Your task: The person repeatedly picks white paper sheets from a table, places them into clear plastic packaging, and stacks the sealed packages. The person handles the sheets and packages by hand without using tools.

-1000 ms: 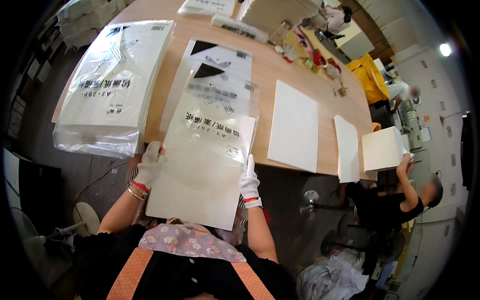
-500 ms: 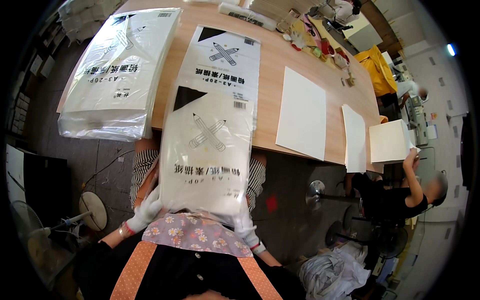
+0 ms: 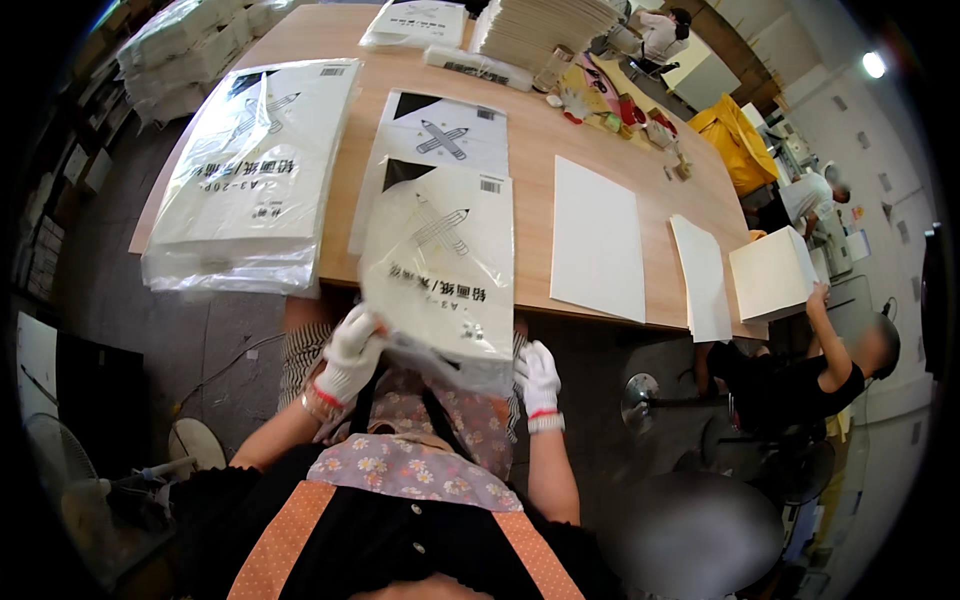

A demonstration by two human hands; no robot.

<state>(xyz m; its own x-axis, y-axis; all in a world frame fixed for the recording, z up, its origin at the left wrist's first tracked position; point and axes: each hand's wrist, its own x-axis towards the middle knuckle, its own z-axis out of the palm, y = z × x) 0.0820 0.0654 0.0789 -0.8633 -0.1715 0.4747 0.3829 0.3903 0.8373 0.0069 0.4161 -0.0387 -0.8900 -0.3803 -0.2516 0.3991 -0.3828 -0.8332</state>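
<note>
A clear-bagged pack of drawing paper (image 3: 440, 275), printed with crossed pencils and a black corner, is tilted over the table's near edge. Its far end overlaps a similar flat sleeve (image 3: 455, 135) on the table. White knit gloves cover both my hands. My left hand (image 3: 352, 350) pinches the bag near its lower left corner. Beside the lower right edge is my right hand (image 3: 540, 378), its fingers partly extended and apart, close to or touching the plastic; the exact contact is unclear. To the left lies a thick stack of similar bagged packs (image 3: 240, 170).
Blank white sheets (image 3: 600, 240) and a narrower white stack (image 3: 703, 280) lie on the wooden table (image 3: 535, 225). Farther right, a co-worker (image 3: 790, 385) handles a paper block (image 3: 770, 278). A blurred round shape (image 3: 695, 535) is near my right side. A fan (image 3: 70, 480) stands left.
Both hands have risen from beside my apron to the pack's lower corners. The pack has shifted slightly right, its near end higher. The blurred shape has appeared at lower right.
</note>
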